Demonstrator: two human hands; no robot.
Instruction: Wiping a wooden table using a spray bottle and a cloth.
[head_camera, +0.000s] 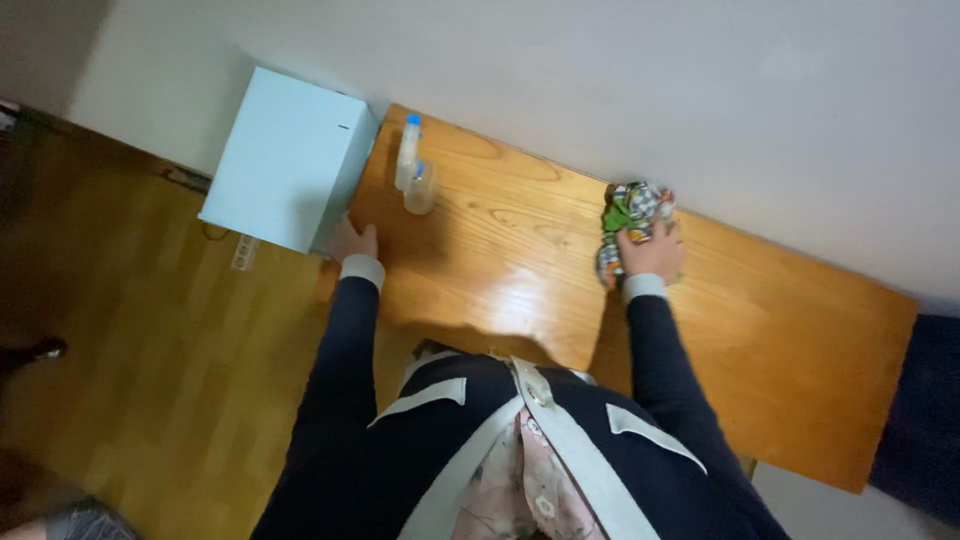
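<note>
Head view, table: I see a wooden table (520, 270) set against a pale wall (620, 80), its top glossy.
Head view, right hand: I read the right hand (652, 250) as closed down on a patterned cloth (632, 215), fingers curled over it, palm pressing it to the table.
Head view, cloth: bunched, multicoloured, lying near the table's far edge, just beside the wall.
Head view, left hand: the left hand (352, 240) rests flat at the table's left end, fingers spread, gripping nothing, touching the side of a white box (285, 160).
Head view, spray bottle: a clear spray bottle (412, 165) with a blue cap stands near the left hand, beside the box.
Head view, floor: wooden floor (160, 350) left of the table.
</note>
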